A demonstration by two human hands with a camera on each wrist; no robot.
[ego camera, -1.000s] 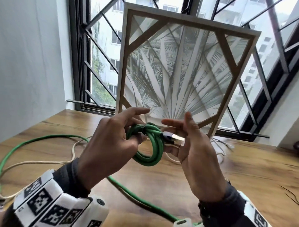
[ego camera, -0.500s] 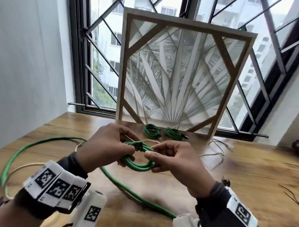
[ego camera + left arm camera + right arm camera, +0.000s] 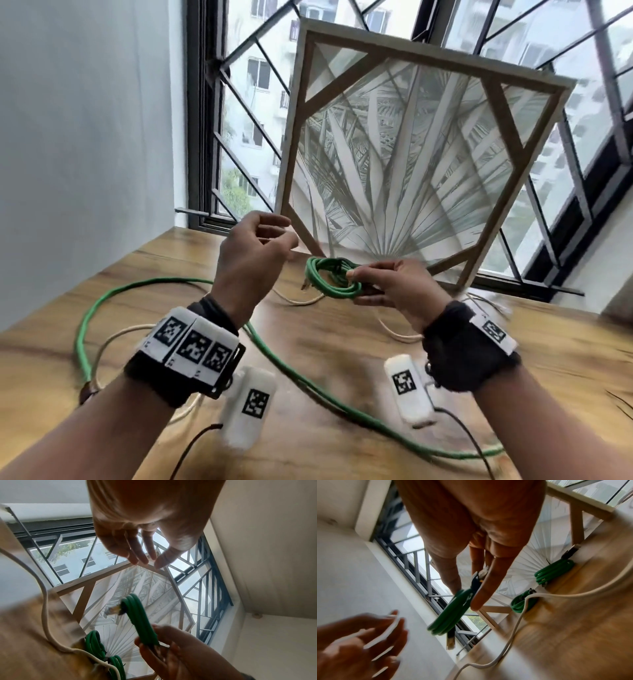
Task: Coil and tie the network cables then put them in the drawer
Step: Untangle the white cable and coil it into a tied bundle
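My right hand (image 3: 390,291) pinches one green coil (image 3: 334,281) between thumb and fingers, holding it in the air above the table (image 3: 342,359), in front of the frame (image 3: 411,154). A plug (image 3: 114,610) sticks out at the coil's far end. My left hand (image 3: 253,263) is raised beside it, apart from it, fingers loosely bent and holding nothing; motion blur smears its fingertips in the right wrist view.

I count three green coils: the one I hold and two more coils (image 3: 553,572) lying on the table at the foot of the frame, near each other. One long green cable (image 3: 308,380) lies uncoiled, looping across the table from the left and running under my arms to the right. One white cable (image 3: 113,337) also lies loose; it crosses close by one of the two lying coils.

The table is wood-grained, brown. The frame is square, wooden, with a pale palm-leaf print, and leans against a barred window (image 3: 246,102) that shows buildings outside. A plain white wall (image 3: 85,120) stands to the left.
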